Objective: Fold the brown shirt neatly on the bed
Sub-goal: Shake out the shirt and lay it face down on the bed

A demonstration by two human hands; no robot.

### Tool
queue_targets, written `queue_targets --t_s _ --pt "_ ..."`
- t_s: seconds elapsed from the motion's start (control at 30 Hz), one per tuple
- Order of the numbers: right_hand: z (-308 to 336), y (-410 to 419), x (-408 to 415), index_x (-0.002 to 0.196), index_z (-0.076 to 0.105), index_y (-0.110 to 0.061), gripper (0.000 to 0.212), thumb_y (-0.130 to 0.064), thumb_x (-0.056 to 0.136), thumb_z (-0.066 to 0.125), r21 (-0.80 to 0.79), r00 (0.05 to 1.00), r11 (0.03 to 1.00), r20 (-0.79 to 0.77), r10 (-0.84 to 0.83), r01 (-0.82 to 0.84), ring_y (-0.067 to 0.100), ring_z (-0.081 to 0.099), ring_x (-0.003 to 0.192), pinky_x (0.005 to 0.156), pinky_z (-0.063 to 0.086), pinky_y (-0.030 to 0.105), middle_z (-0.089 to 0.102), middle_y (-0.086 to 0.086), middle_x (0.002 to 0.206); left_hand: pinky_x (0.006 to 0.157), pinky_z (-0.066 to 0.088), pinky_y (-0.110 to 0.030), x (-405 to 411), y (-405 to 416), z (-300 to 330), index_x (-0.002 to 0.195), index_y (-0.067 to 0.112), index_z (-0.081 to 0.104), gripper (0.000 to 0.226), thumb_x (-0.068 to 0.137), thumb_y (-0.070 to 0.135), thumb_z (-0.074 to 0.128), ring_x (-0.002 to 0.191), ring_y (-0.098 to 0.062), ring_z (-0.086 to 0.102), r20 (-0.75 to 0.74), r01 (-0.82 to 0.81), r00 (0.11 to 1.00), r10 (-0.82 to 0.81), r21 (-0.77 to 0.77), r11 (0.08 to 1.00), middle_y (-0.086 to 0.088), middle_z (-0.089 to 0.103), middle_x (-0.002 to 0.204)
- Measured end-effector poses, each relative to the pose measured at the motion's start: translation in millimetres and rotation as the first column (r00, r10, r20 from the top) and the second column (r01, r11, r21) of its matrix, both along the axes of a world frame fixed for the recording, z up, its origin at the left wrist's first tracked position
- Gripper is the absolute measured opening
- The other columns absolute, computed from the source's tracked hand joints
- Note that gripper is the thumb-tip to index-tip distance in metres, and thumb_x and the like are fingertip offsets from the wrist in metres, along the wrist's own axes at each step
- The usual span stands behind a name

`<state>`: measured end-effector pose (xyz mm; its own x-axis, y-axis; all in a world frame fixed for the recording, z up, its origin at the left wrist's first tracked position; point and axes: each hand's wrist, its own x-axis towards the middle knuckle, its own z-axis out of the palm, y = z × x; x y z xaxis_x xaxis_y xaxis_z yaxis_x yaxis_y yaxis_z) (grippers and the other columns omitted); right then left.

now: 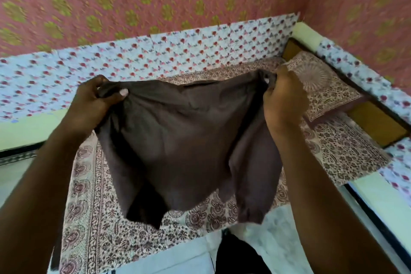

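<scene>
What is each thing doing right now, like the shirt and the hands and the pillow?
brown shirt: held up by its top corners, unfolded, hanging above the bed.
left hand: grips the shirt's top left corner.
right hand: grips the shirt's top right corner.
patterned bedsheet: spread flat on the bed.
pillow: lying flat at the far right of the bed.

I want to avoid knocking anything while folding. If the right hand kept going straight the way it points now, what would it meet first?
The right hand, gripping the brown shirt, points up and away toward the patterned pillow at the bed's head. That pillow is likely first, though depth is unclear.
</scene>
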<state>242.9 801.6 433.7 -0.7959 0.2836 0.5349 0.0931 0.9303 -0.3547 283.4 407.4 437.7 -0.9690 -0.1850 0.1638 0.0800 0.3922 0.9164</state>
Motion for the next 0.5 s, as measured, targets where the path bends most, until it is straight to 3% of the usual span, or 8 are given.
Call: queue_targets --t_s 0.07,0.2,0.3,0.37,0.4,0.43,0.5 --pt "-16.3 4.7 -43.9 0.129 0.057 -0.009 0.034 -0.004 0.095 0.058 0.020 0.995 0.999 0.098 0.035 -0.037 0.042 0.064 0.107 0.078 0.052 0.048 0.065 0.017 0.118 0.076 0.045 -0.039 -35.7 -0.5 -19.3 0.083 0.010 0.055 0.025 0.088 0.017 0.079 0.080 -0.020 0.056 0.028 -0.081 0.996 0.083 -0.037 0.996 -0.015 0.058 0.082" --pt "-79.5 15.5 -150.8 0.121 0.063 -0.011 0.028 -0.007 0.093 0.066 0.046 0.938 0.988 0.322 0.127 -0.150 0.039 0.066 0.105 0.077 0.055 0.046 0.069 0.014 0.110 0.074 0.051 -0.046 -116.8 5.2 -87.6 0.086 0.024 0.054 0.025 0.080 0.018 0.077 0.084 -0.034 0.065 0.159 -0.185 0.964 0.211 -0.168 0.968 -0.011 0.064 0.085" --pt "-144.1 21.2 -235.9 0.113 0.062 -0.009 0.022 -0.005 0.091 0.066 -0.023 0.876 0.973 0.430 0.219 -0.231 0.038 0.066 0.101 0.075 0.056 0.045 0.067 0.014 0.105 0.066 0.037 -0.037 -180.4 12.3 -151.9 0.109 0.006 0.050 0.029 0.083 0.010 0.064 0.078 -0.038 0.057 0.196 -0.225 0.937 0.288 -0.291 0.930 -0.009 0.054 0.081" --pt "-189.6 21.1 -290.7 0.123 0.060 -0.010 0.032 -0.005 0.091 0.063 -0.057 0.834 0.959 0.480 0.270 -0.278 0.039 0.062 0.107 0.079 0.056 0.048 0.065 0.015 0.112 0.066 0.043 -0.046 -220.0 14.2 -198.6 0.127 -0.005 0.039 0.054 0.078 0.015 0.050 0.076 -0.039 0.056 0.211 -0.215 0.935 0.286 -0.305 0.928 -0.018 0.056 0.085" --pt "-214.6 19.2 -318.9 0.130 0.058 -0.011 0.039 -0.006 0.091 0.063 -0.052 0.817 0.952 0.501 0.285 -0.300 0.039 0.060 0.110 0.081 0.055 0.048 0.064 0.015 0.116 0.066 0.045 -0.048 -241.4 13.4 -224.5 0.127 -0.003 0.038 0.055 0.075 0.015 0.045 0.076 -0.040 0.056 0.235 -0.200 0.933 0.272 -0.288 0.936 -0.023 0.057 0.088" --pt "-239.3 16.9 -346.1 0.134 0.056 -0.013 0.044 -0.008 0.091 0.062 -0.045 0.801 0.947 0.521 0.294 -0.318 0.039 0.060 0.112 0.081 0.054 0.047 0.064 0.015 0.118 0.065 0.045 -0.044 -262.9 11.7 -250.4 0.118 0.003 0.045 0.046 0.072 0.011 0.042 0.074 -0.036 0.055 0.261 -0.202 0.924 0.280 -0.286 0.936 -0.021 0.057 0.087" --pt "-281.2 10.6 -391.9 0.135 0.057 -0.016 0.046 -0.009 0.090 0.061 -0.025 0.786 0.933 0.530 0.318 -0.360 0.040 0.061 0.111 0.081 0.056 0.048 0.066 0.015 0.116 0.063 0.045 -0.032 -300.9 12.4 -289.8 0.081 0.017 0.055 0.029 0.062 0.006 0.036 0.065 -0.012 0.055 0.264 -0.207 0.916 0.304 -0.338 0.918 -0.014 0.061 0.077"
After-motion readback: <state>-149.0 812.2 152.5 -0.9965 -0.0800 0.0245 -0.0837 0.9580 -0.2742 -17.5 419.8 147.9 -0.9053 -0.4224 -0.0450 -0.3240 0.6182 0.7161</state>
